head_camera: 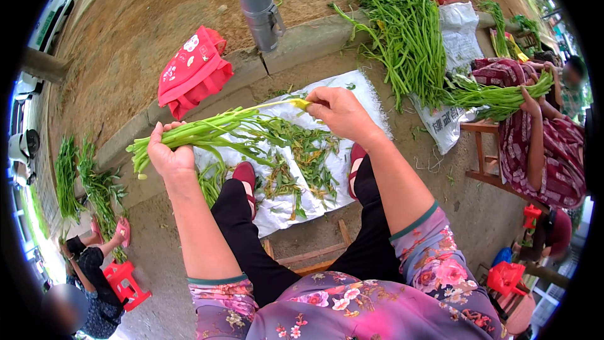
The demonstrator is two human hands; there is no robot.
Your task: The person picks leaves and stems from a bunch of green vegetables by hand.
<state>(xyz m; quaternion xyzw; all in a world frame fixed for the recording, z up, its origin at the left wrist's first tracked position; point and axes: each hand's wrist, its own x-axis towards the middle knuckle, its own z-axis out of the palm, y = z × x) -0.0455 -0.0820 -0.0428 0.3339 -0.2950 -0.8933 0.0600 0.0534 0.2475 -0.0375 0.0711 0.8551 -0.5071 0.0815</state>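
Note:
My left hand [172, 152] is closed around a bundle of long green leafy-vegetable stems [207, 130], whose cut ends stick out to the left. My right hand [337, 111] pinches a yellow leaf [300, 103] at the end of one thin stem that runs back to the bundle. Below both hands a white woven sack [283, 215] lies flat on the ground. Loose green and yellowed leaves [306, 151] are scattered over it. More stems [211, 182] lie on its left side, partly hidden by my left arm and leg.
A red bag [193, 73] and a grey vacuum flask [261, 16] stand by the concrete kerb [311, 40]. A large heap of green stems [406, 38] lies at upper right. One person [542, 151] at right holds a bundle; another [89, 269] sits lower left near a red stool [126, 285].

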